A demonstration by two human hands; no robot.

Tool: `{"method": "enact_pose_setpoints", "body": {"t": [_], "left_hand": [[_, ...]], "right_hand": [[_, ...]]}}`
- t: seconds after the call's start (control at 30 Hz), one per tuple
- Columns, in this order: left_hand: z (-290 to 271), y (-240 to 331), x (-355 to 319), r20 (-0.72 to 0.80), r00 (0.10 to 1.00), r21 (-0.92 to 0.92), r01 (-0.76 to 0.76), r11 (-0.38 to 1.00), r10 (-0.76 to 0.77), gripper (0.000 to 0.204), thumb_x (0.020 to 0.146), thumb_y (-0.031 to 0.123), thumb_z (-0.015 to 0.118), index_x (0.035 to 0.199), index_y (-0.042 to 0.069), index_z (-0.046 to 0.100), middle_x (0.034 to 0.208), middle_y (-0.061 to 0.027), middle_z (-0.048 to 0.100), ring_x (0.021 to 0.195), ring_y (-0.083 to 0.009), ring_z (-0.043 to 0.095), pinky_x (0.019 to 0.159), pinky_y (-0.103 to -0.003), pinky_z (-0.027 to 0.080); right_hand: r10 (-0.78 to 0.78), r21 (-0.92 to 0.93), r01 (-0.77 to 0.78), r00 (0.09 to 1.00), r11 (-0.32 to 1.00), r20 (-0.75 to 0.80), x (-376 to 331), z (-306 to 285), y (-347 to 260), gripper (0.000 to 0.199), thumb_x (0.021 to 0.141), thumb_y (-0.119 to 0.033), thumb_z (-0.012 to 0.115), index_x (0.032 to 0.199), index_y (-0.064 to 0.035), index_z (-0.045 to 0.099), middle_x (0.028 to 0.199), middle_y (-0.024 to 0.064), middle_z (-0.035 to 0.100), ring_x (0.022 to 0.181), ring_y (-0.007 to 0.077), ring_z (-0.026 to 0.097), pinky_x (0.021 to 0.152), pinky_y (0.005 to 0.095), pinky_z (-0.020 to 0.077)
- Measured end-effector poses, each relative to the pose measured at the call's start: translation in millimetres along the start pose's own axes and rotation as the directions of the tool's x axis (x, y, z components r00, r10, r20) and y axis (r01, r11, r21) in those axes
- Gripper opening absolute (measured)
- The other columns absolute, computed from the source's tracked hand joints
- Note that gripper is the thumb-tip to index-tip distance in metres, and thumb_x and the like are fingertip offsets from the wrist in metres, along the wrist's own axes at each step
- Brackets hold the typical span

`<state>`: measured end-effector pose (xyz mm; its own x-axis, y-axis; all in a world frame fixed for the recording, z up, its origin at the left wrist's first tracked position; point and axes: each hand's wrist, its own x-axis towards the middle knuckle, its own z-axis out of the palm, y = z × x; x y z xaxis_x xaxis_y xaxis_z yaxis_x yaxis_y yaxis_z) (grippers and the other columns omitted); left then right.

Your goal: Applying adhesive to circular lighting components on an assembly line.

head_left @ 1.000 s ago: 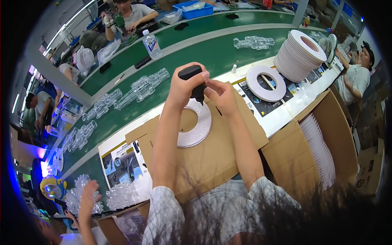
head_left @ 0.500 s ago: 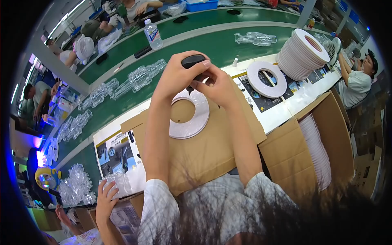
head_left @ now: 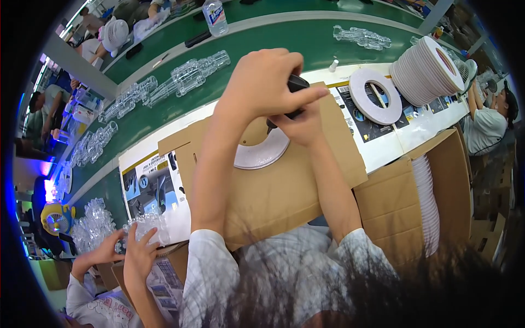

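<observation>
My left hand (head_left: 260,85) is closed over the top of a black-handled tool (head_left: 297,85), its thumb stretched out to the right. Lower down, my right hand (head_left: 302,123) wraps around the same tool. The tool's dark lower end (head_left: 271,125) points down at the edge of a flat white ring (head_left: 265,154); whether it touches the ring cannot be seen. My hands and left forearm hide part of the ring. It lies on a brown cardboard sheet (head_left: 273,199) in front of me. The tool's exact kind is hidden by my fingers.
Right of the cardboard lie a loose white ring (head_left: 358,98) and a stack of white rings (head_left: 418,76). An open carton (head_left: 391,202) holds more rings. Clear plastic parts (head_left: 188,76) line the green bench (head_left: 262,49). At lower left, a co-worker's hands (head_left: 139,254) handle clear parts.
My left hand has turned over the tool and the tool now leans, with its tip at the ring's right side. The view has shifted. The co-worker's second hand has reached the clear parts.
</observation>
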<state>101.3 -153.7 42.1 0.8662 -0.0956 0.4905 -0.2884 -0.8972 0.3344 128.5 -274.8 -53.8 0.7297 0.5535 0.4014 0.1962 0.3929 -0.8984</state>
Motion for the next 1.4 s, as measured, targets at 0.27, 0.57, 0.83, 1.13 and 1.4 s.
{"method": "enact_pose_setpoints", "body": {"t": [0.27, 0.57, 0.83, 1.13, 1.4], "left_hand": [[-19.2, -23.9, -22.3, 0.024, 1.000, 0.221, -0.020, 0.975, 0.015, 0.042, 0.074, 0.039, 0.071, 0.059, 0.005, 0.054, 0.059, -0.0099, 0.052, 0.054, -0.0290, 0.052, 0.052, -0.037, 0.041], [-11.8, -52.6, -45.4, -0.180, 0.981, 0.199, 0.101, 0.975, -0.065, 0.030, 0.071, 0.028, 0.068, 0.055, 0.006, 0.056, 0.053, -0.0078, 0.052, 0.047, -0.0279, 0.051, 0.046, -0.036, 0.040], [-0.3, -59.2, -49.6, -0.197, 0.979, 0.251, 0.096, 0.963, -0.047, 0.018, 0.062, 0.021, 0.063, 0.051, 0.007, 0.057, 0.053, -0.0076, 0.055, 0.046, -0.0277, 0.052, 0.045, -0.036, 0.042], [3.8, -66.7, -53.0, -0.178, 0.978, 0.236, 0.153, 0.959, -0.113, 0.016, 0.059, 0.020, 0.061, 0.052, 0.006, 0.060, 0.051, -0.0086, 0.055, 0.046, -0.0288, 0.053, 0.045, -0.036, 0.044], [11.6, -66.3, -49.3, -0.163, 0.977, 0.224, 0.173, 0.959, -0.138, 0.019, 0.059, 0.023, 0.060, 0.049, 0.006, 0.060, 0.050, -0.0104, 0.056, 0.045, -0.0298, 0.053, 0.046, -0.037, 0.045]], "right_hand": [[0.108, -0.216, -0.098, 0.994, 0.972, 0.031, 9.8, 53.4, -4.3, 0.028, 0.074, -0.017, 0.076, 0.095, -0.0027, 0.066, 0.080, 0.0104, 0.070, 0.079, 0.0251, 0.070, 0.069, 0.0345, 0.0533], [0.219, -0.237, -0.184, 0.966, 0.954, 0.135, 15.5, 67.9, 22.5, 0.022, 0.071, -0.012, 0.075, 0.087, -0.0011, 0.065, 0.077, 0.0092, 0.070, 0.074, 0.0214, 0.068, 0.064, 0.0324, 0.0527], [0.151, -0.160, -0.126, 0.976, 0.979, 0.156, 12.5, 64.6, 32.8, 0.017, 0.069, -0.004, 0.074, 0.082, -0.0006, 0.063, 0.073, 0.0061, 0.067, 0.069, 0.0153, 0.066, 0.061, 0.0290, 0.0520], [0.174, -0.221, -0.138, 0.973, 0.965, 0.153, 13.4, 65.6, 45.8, 0.034, 0.069, -0.005, 0.075, 0.098, 0.0015, 0.059, 0.080, 0.0064, 0.068, 0.074, 0.0145, 0.066, 0.065, 0.0299, 0.0527], [0.197, -0.179, -0.169, 0.968, 0.969, 0.152, 11.8, 59.8, 43.2, 0.021, 0.073, -0.017, 0.076, 0.084, -0.0009, 0.067, 0.070, 0.0076, 0.069, 0.069, 0.0182, 0.069, 0.063, 0.0302, 0.0532]]}}
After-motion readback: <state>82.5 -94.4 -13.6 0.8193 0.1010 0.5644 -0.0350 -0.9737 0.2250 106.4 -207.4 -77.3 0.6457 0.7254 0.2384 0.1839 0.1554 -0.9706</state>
